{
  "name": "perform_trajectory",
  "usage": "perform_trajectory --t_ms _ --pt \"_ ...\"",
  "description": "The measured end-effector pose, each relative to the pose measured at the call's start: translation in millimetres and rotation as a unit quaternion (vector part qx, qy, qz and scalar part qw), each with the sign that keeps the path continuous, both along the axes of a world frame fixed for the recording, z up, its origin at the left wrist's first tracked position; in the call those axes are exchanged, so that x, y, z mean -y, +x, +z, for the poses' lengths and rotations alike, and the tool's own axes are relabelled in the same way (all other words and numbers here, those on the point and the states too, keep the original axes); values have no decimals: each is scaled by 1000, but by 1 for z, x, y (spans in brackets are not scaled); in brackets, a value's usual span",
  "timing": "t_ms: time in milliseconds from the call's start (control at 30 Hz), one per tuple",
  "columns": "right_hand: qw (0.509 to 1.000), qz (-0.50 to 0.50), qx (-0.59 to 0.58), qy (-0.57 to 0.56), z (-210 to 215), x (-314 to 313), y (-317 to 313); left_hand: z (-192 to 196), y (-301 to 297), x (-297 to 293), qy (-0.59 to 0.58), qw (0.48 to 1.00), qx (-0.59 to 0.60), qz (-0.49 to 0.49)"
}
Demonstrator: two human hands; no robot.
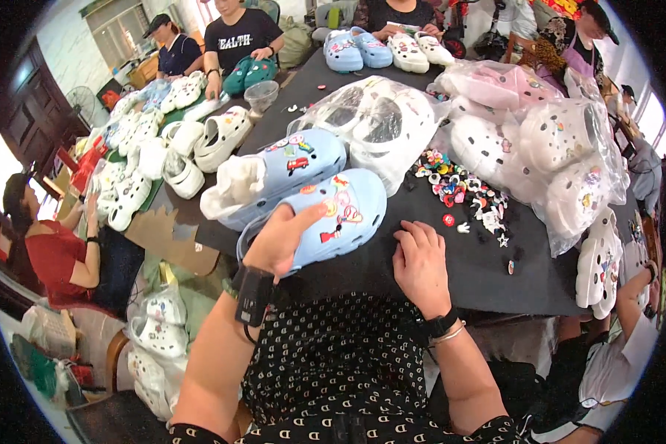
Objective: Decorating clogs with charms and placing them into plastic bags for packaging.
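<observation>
My left hand (277,240) is closed on a light blue clog (351,200), thumb on its top. Colourful charms dot the clog's upper, among them a red figure. Just behind it lies the matching blue clog (300,159), with white stuffing (233,181) in its opening. My right hand (422,263) rests on the black tabletop (466,277) near the front edge, fingers loosely bent, nothing visible in it. Beyond that hand is a pile of small shoe charms (459,185), with a few loose ones nearer the edge.
White clogs in clear plastic bags (392,126) stand behind, and more bagged clogs (562,148) at the right. White clogs (133,140) crowd the left table beside a clear plastic cup (261,95). A person in a red top (59,255) works at the left; several others sit around.
</observation>
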State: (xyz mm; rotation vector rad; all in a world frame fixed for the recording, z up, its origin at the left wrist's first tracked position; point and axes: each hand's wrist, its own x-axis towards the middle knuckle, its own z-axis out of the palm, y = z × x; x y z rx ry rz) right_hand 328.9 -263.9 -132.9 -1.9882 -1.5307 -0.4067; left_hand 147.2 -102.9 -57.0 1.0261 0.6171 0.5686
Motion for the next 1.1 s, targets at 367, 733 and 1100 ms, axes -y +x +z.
perform_trajectory --t_ms 367,733,1100 --pt "989 76 -119 50 9 1 1 -5 -4 1 16 1000 15 -9" --pt "957 242 -110 118 90 -48 -19 -4 -15 5 29 996 54 -67" --pt "973 188 -124 45 91 -76 -16 -20 -15 0 -5 995 56 -82"
